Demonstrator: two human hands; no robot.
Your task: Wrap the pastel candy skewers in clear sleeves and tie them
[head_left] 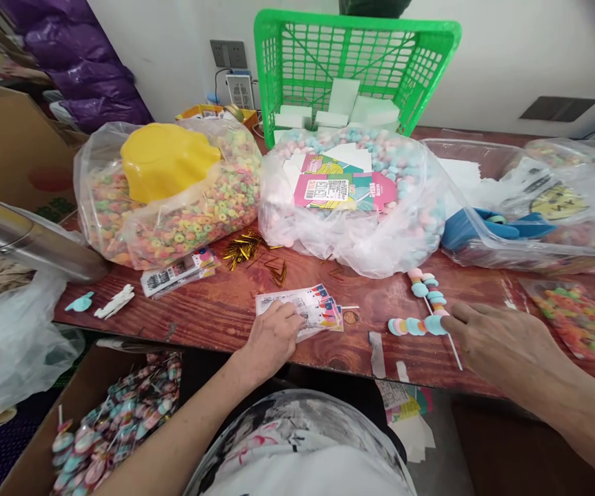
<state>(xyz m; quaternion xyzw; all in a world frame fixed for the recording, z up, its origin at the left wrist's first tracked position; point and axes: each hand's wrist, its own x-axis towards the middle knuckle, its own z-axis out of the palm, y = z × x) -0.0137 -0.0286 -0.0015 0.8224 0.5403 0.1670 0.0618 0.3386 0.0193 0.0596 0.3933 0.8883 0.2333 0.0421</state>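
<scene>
My left hand (272, 339) rests with bent fingers on a small stack of printed clear plastic bags (310, 310) near the table's front edge, its fingertips closed at the bags. At the right, my right hand (498, 341) has its fingers closed at the end of a candy skewer (416, 326) threaded with blue, yellow and pink pieces. A second candy skewer (436, 296) lies slanted across the table, its bare white stick pointing toward the front edge. The right fingertips partly hide where the two skewers meet.
Big bags of ring candy (194, 227) and pastel candy (416, 200) stand behind, with a green crate (354, 27) beyond. Gold twist ties (243, 248), a steel flask (33, 241) and a clear tub (462, 234) lie around. Below left, a carton (38, 441) holds wrapped skewers.
</scene>
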